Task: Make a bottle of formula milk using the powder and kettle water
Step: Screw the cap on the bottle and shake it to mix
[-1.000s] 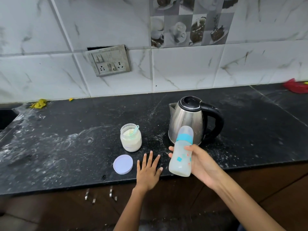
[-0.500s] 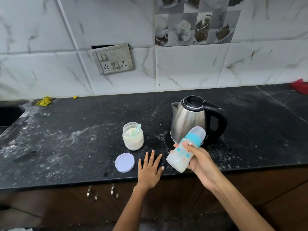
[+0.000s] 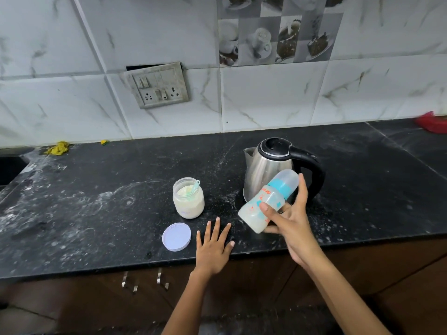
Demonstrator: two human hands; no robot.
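Observation:
My right hand grips a capped baby bottle with a blue collar and milky liquid inside. The bottle is tilted, cap up to the right, just in front of the steel kettle. My left hand lies flat with fingers spread on the black counter near its front edge. An open glass jar of white powder, with a pale blue scoop standing in it, is left of the kettle. Its round white lid lies flat beside my left hand.
White powder dusts the counter. A sink edge is at the far left, with a yellow scrap by the wall. A red thing lies at the far right. A switch and socket plate hangs on the tiled wall.
The bottle has gone from nearly upright to strongly tilted, cap toward the right, in my right hand. My left hand has stayed flat on the counter.

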